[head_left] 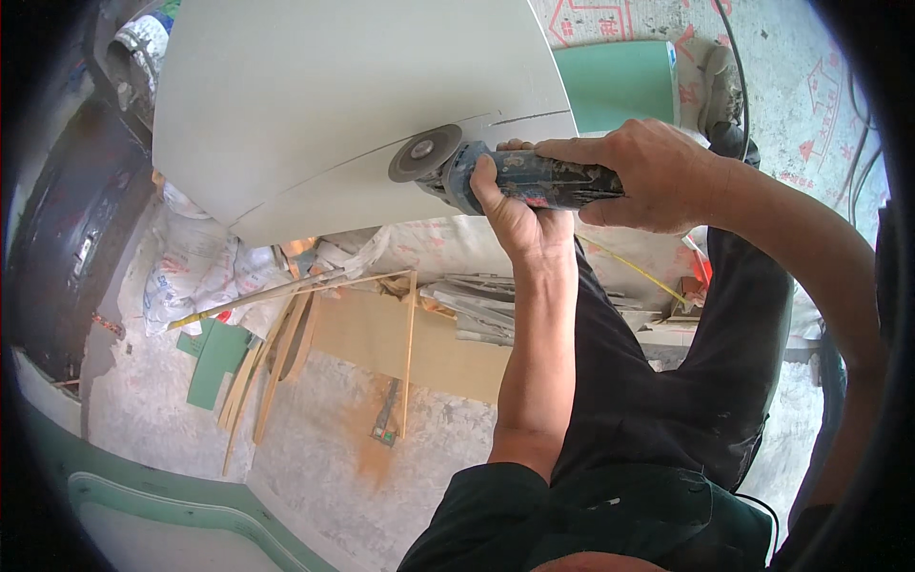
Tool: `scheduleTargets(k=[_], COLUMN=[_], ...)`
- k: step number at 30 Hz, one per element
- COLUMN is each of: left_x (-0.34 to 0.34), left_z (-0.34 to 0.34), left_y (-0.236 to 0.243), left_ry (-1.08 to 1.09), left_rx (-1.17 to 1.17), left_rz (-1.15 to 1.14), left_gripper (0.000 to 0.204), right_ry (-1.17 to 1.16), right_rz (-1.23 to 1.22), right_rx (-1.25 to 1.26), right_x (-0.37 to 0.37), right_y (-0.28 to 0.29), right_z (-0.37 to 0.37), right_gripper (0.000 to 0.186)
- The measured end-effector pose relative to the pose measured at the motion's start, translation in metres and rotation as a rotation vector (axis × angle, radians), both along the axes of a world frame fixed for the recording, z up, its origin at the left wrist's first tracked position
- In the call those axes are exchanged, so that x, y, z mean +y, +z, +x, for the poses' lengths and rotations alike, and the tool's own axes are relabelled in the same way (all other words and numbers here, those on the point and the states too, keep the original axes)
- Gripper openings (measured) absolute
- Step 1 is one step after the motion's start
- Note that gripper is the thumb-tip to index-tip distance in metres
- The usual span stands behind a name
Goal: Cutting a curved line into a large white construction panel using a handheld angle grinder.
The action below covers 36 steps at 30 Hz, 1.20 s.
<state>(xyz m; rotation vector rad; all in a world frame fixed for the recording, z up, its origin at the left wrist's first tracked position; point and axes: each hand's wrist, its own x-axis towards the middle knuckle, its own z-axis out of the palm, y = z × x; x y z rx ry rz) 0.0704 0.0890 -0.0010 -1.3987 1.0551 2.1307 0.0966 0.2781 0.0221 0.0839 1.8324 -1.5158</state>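
Observation:
An angle grinder [548,179] with a dark blue, worn body is held in both my hands above a large pale board [353,86]. My left hand [522,214] wraps round the front of the body, thumb on top, just behind the head. Farther back, my right hand [658,176] grips the rear of the body from the right. The round cutting disc [425,153] sits at the left end, over a dark line [324,173] running across the board. I cannot tell whether the disc touches the surface or spins.
A green board [615,86] lies beyond the pale one. A black cable [736,57] hangs at the upper right. Wood strips [276,353], white sacks [195,272] and grey offcuts [472,310] lie below on the floor. A yellow tape measure blade [629,265] shows near my legs.

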Motion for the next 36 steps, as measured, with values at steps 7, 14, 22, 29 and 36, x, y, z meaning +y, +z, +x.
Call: scheduleTargets(k=[7, 14, 22, 29, 36], left_x=[-0.001, 0.003, 0.004, 0.003, 0.006], left_z=[0.002, 0.002, 0.003, 0.004, 0.003], left_y=[-0.002, 0.000, 0.000, 0.000, 0.001], left_ry=[-0.028, -0.033, -0.022, -0.047, -0.073], left_rx=[0.017, 0.005, 0.005, 0.041, 0.013], left_rz=[-0.002, -0.034, -0.007, -0.016, -0.016], left_gripper=[0.031, 0.030, 0.031, 0.031, 0.030], right_ry=[-0.010, -0.047, -0.011, -0.016, -0.024], right_rz=[0.001, -0.003, 0.005, -0.011, -0.005], right_rx=[0.036, 0.085, 0.029, 0.015, 0.030], right_x=[0.001, 0.000, 0.004, 0.004, 0.005], right_y=[-0.002, -0.006, -0.002, -0.005, -0.003], right_z=[0.004, 0.008, 0.006, 0.009, 0.008], right_gripper=[0.071, 0.071, 0.070, 0.068, 0.068])
